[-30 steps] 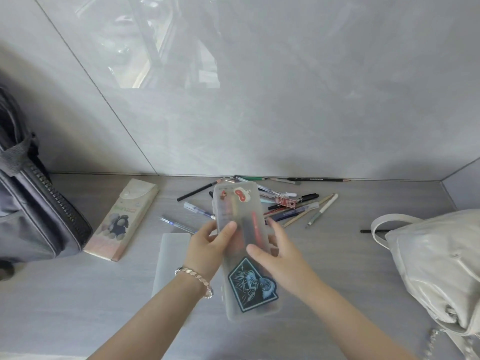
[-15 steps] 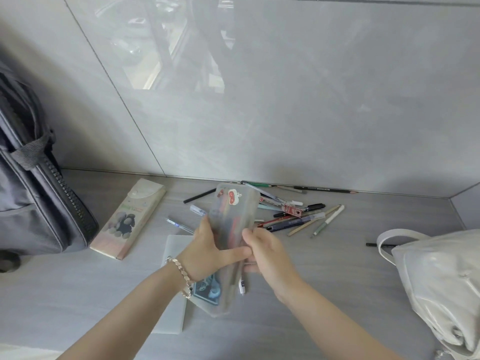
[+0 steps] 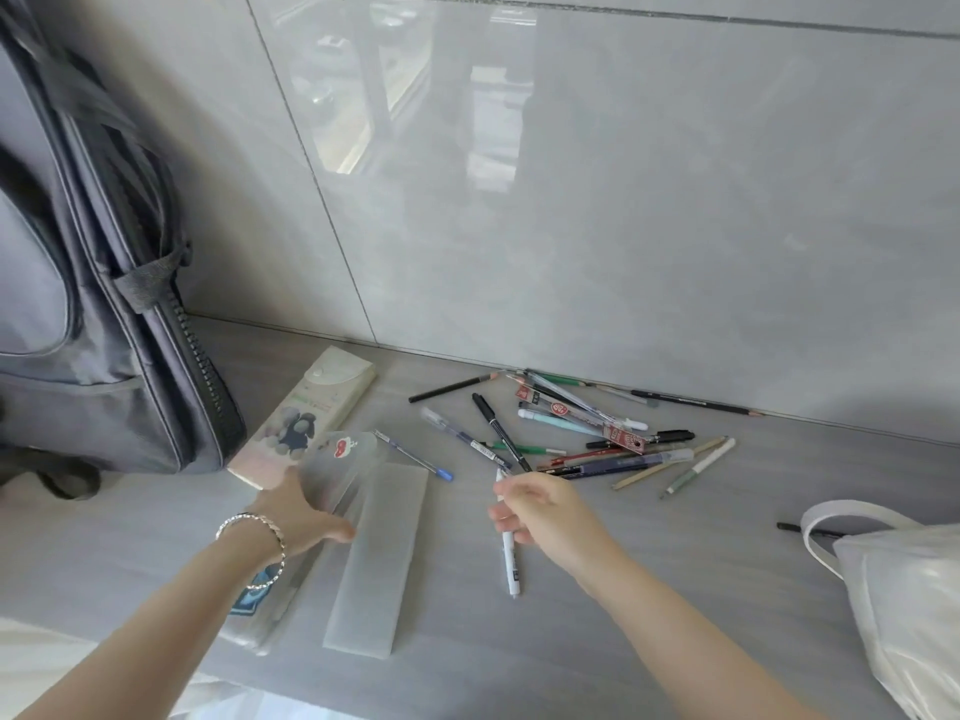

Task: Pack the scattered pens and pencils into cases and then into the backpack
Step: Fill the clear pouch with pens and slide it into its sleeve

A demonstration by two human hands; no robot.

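Pinching white pen w/ right hand fingers, left hand fingers gripping frosted case edge

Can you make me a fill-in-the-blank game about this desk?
1. The right hand holds a ____ pen.
2. The left hand wears a ____ on its wrist.
3. The grey backpack stands on the ____ side of the desk.
4. The frosted case under the left hand has a ____ sticker at its far end.

Missing words: white; bracelet; left; red
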